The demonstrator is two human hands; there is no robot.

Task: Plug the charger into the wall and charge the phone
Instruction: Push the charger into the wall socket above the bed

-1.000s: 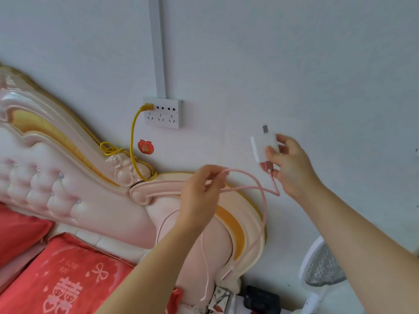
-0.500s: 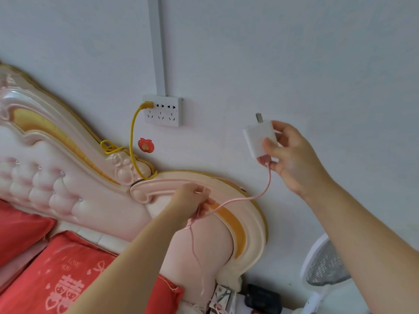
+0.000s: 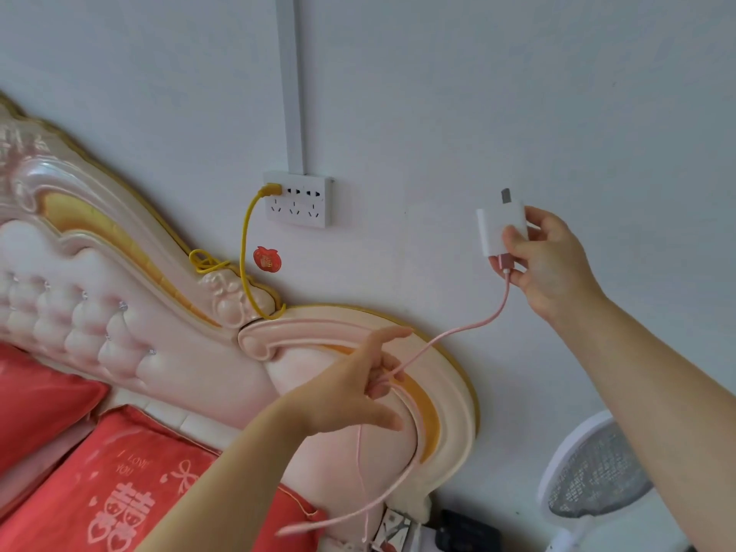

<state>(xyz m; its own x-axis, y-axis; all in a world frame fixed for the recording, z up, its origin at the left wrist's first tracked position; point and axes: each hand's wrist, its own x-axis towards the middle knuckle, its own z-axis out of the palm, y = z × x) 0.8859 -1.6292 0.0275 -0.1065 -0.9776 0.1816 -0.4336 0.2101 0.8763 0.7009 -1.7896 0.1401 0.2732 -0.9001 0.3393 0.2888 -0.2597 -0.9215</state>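
right hand (image 3: 545,260) pinching the charger (image 3: 502,229), left hand (image 3: 358,386) gripping its cable (image 3: 458,332) – square the prongs (image 3: 506,196) to the socket (image 3: 299,205) at nine o'clock.

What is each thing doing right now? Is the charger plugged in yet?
charger, unplugged, held in the right hand, prong pointing up.
pink cable, plugged into the charger, gripped by the left hand.
wall socket, leftmost slot taken, others free.
yellow cable, plugged into the wall socket.
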